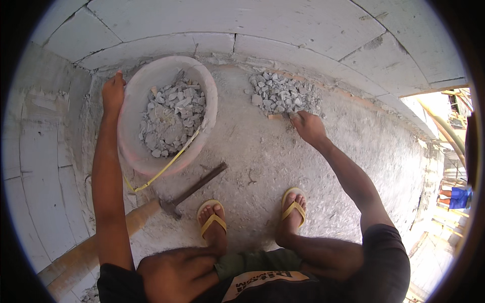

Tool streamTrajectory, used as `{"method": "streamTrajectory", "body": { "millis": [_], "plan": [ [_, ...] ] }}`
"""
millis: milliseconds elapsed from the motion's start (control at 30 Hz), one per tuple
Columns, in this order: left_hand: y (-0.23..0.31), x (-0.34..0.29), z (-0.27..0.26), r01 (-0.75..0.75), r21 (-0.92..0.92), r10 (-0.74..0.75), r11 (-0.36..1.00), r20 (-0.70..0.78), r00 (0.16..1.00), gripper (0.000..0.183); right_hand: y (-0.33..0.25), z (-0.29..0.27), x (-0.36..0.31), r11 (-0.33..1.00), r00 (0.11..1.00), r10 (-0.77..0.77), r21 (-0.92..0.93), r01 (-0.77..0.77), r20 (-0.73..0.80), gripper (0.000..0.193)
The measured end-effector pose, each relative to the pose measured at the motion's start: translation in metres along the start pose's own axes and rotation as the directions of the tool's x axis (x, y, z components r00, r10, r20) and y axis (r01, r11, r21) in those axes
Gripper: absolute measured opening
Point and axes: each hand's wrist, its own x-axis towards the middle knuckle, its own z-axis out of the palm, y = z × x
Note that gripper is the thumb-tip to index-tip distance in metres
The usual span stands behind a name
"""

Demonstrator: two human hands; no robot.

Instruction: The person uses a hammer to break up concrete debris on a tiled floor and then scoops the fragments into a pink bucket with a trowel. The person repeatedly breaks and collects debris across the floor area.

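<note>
A round, dusty pinkish tub stands on the floor at the left, partly filled with broken grey rubble. My left hand is closed on the tub's outer left rim. A yellow strap hangs over the tub's near right edge. To the right, a low pile of rubble lies along the foot of the wall. At its near edge is my right hand, fingers curled and pressed together. What sits in those fingers, if anything, is too hidden to name.
A dark hammer-like tool lies between the tub and my left foot, against a thick wooden pole. Pale block walls rise ahead and at left. My feet in yellow flip-flops are apart. Another person stands far right.
</note>
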Motion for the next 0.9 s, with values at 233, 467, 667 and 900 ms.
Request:
{"method": "streamTrajectory", "body": {
  "millis": [233,467,667,900],
  "plan": [
    [-0.007,0.002,0.0,-0.018,-0.005,0.018,1.0,0.014,1.0,0.057,-0.016,-0.025,-0.006,0.998,0.997,-0.056,0.028,0.055,0.057,0.031],
    [-0.005,0.003,0.005,0.039,-0.037,-0.038,0.999,0.036,0.999,0.056,-0.056,-0.075,0.006,0.994,0.991,-0.109,0.026,0.108,0.072,0.029],
    [-0.003,0.005,0.003,0.035,0.068,-0.039,0.997,0.05,0.998,0.056,-0.133,-0.129,0.014,0.978,0.976,-0.202,-0.036,0.205,0.084,0.029],
    [0.004,-0.002,-0.006,0.141,0.024,-0.142,0.99,0.057,0.988,0.056,-0.222,-0.14,0.008,0.895,0.908,-0.345,0.373,0.242,0.239,0.028]
  ]
}}
